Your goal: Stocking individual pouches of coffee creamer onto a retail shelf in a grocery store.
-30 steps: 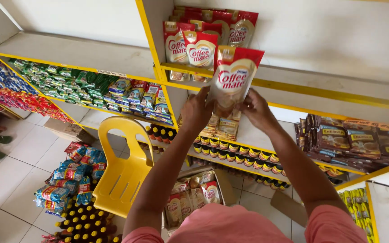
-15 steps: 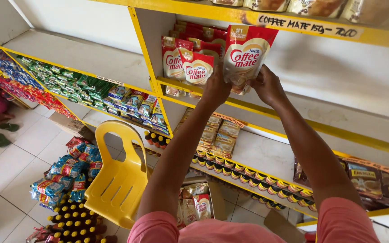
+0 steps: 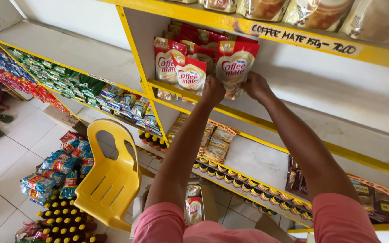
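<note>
Both my hands hold one red and white creamer pouch [image 3: 234, 66] upright at the front of a yellow shelf [image 3: 230, 112]. My left hand [image 3: 213, 91] grips its lower left corner. My right hand [image 3: 256, 86] grips its lower right corner. Just left of it stand more pouches of the same kind [image 3: 181, 67], in a row with others behind them. The pouch's bottom edge is level with the shelf's front lip.
A yellow plastic chair [image 3: 109, 180] stands on the tiled floor below. A cardboard box with more pouches [image 3: 193, 208] sits under my arms. Bottles [image 3: 64, 220] and stacked snack packs [image 3: 55, 171] lie at the lower left. Lower shelves carry sachets and small jars [image 3: 230, 177].
My hands have carried the pouch up and leftwards, right next to the other pouches on the shelf. The camera has tilted up a little.
</note>
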